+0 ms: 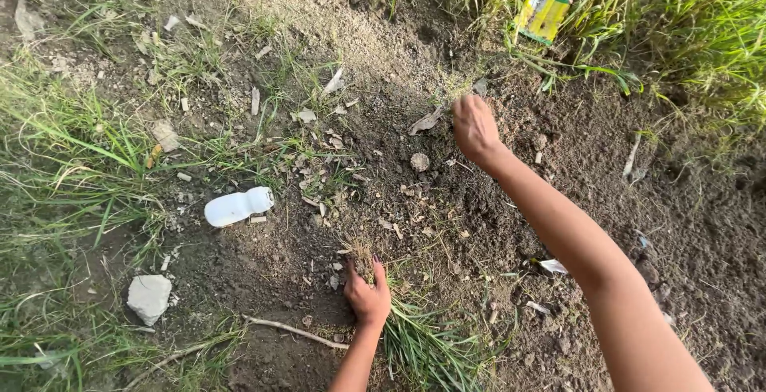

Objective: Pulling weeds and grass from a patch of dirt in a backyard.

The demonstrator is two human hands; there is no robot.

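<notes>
bare dark soil (479, 200) across the middle and right, with grass (56, 161) on the left, thick along the top right and in a clump by the near edge. right arm stretched far out over the soil, right hand (474, 127) curled shut, knuckles up, at the far edge of the dug patch; cannot tell what, if anything, sits inside the fist. left hand (367, 295) nearer, low in the middle, fingers closed round a dry tuft (361, 253) standing up from the ground just ahead of it, stems pointing away. green clump (423, 344) just right of that wrist. white bottle (238, 206) lying on its side well to the left, long axis left-right. pale stone (149, 296) below it, thin stick (291, 330) between stone and left wrist. yellow-green wrapper (549, 3) in the far grass. small round clod (420, 161) just left of the right hand.
</notes>
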